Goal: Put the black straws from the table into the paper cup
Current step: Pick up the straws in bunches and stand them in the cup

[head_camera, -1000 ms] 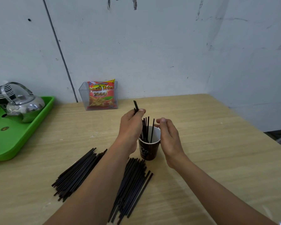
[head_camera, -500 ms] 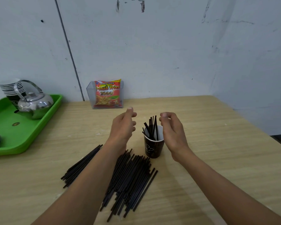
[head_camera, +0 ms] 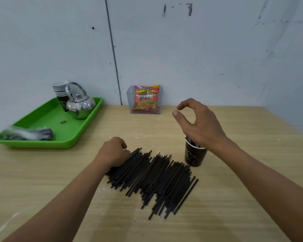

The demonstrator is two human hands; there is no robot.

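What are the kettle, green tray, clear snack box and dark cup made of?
Round silver kettle: polished metal, mirror-like reflections. Green rectangular tray: likely plastic, uniform colour, soft sheen. Clear rectangular box: transparent plastic, maybe acrylic; red snack packet visible through it. Dark brown cup: seemingly paper, matte printed wall, pale rim.

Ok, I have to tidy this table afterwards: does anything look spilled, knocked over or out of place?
Nothing is spilled or toppled. The paper cup stands upright, and the black straws lie in a loose, uneven pile beside it. Only a crumpled plastic bundle on the green tray looks untidy.
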